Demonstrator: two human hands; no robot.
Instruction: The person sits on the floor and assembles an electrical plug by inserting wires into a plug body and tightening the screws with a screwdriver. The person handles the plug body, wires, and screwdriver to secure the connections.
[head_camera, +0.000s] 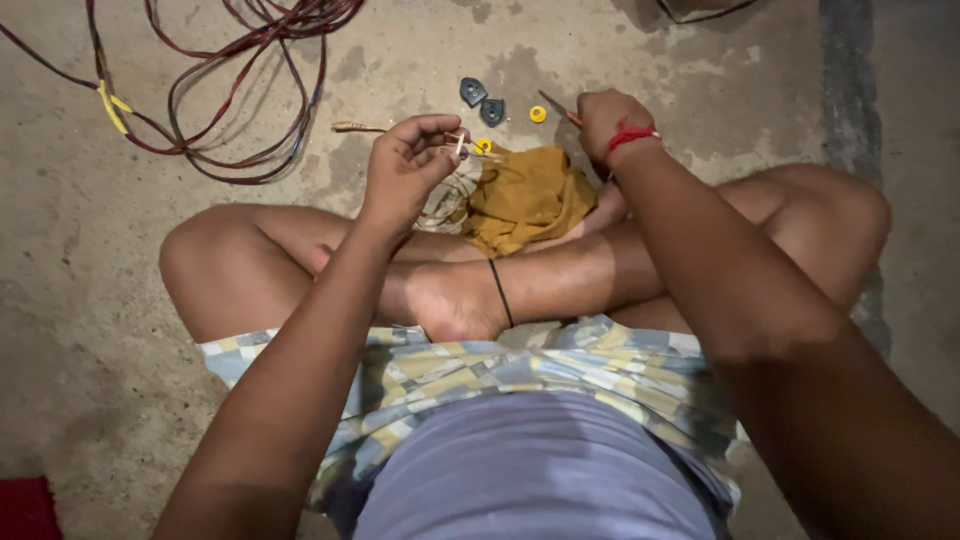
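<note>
A person is seen from above, seated cross-legged on a bare concrete floor (120, 330), with both arms stretched forward over the folded legs. The left hand (405, 170) is raised and curled, its fingertips pinched on a thin pale wire end (460, 143) that is held just above a mustard-yellow cloth (525, 195). The cloth is bunched on the floor against the shins, directly between the two hands.

The right hand (610, 120) is clenched around a slim tool with an orange handle (560, 108) — its dark tip is pointed away to the upper left, toward the small parts lying ahead. A red thread is tied round that wrist, and a thin black band is worn on the ankle that is crossed in front.

Just beyond the cloth, two small dark grey plastic pieces (482, 102) are laid side by side on the floor, with a yellow ring (538, 114) just beside them and a second yellow bit (484, 146) near the pinched wire. A short bronze-coloured stick-like piece (360, 127) lies to the left of the raised hand.

Well apart, at the upper left, a loose coil of dark red cable (230, 90) is spread over the concrete — a yellow tie (112, 108) is wrapped on one strand. A red object is cut off by the frame's lower left corner.
</note>
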